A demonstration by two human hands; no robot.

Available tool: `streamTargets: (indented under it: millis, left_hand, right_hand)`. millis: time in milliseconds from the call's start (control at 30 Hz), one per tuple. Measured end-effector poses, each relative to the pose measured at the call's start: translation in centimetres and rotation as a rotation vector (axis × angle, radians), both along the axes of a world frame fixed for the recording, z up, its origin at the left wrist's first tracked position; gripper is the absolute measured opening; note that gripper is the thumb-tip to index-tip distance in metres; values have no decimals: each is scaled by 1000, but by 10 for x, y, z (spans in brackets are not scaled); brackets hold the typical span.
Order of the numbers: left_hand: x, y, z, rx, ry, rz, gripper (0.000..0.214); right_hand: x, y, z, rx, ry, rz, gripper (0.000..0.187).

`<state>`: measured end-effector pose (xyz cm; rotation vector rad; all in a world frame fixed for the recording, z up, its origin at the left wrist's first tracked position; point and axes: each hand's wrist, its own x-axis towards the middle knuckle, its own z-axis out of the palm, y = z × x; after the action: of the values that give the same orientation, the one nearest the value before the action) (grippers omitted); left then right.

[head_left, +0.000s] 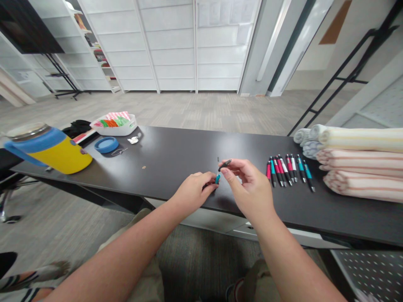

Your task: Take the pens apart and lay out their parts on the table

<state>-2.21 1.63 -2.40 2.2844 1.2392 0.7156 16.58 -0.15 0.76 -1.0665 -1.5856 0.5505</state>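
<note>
Both my hands hold one teal and black pen (220, 173) over the black table (176, 159). My left hand (192, 193) is closed around its lower teal end. My right hand (248, 184) pinches the black upper end between thumb and fingers. A row of several pens (289, 168) in red, teal, white and black lies on the table just right of my right hand.
Folded striped towels (355, 161) are stacked at the table's right end. At the left stand a yellow jug with a blue band (50, 149), a blue lid (106, 144) and a white tray of coloured items (115, 123). A tiny part (144, 167) lies mid-table.
</note>
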Motion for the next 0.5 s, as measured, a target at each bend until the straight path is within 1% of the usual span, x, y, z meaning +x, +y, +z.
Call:
streamTargets:
  millis: [133,233,300,333,367,400,433,500]
  left_hand:
    - [0,0,0,-1,1,-3,9]
    - [0,0,1,-9,-16,-6,6]
    - [0,0,1,-7,-26,-12,4]
    - [0,0,1,-3,-31,-14,4]
    - [0,0,1,0,-34,-17,4]
    - [-1,0,1,3,-37,-18,5]
    - [-1,0,1,4,-39,-19,5]
    - [-1,0,0,5,-45,-15,4]
  right_hand:
    - [-1,-1,-1,-8,12,9,16]
    - [-1,2,-3,2,133,-4,15]
    - [2,7,-4,6,225,-5,10]
    - [5,10,-4,-2,239,-5,9]
    - [8,15,-4,-18,219,-15,11]
    - [10,21,-4,-54,152,-38,15]
    - [12,27,-4,-104,45,-78,18]
    - [14,43,-3,-234,-263,-170,21]
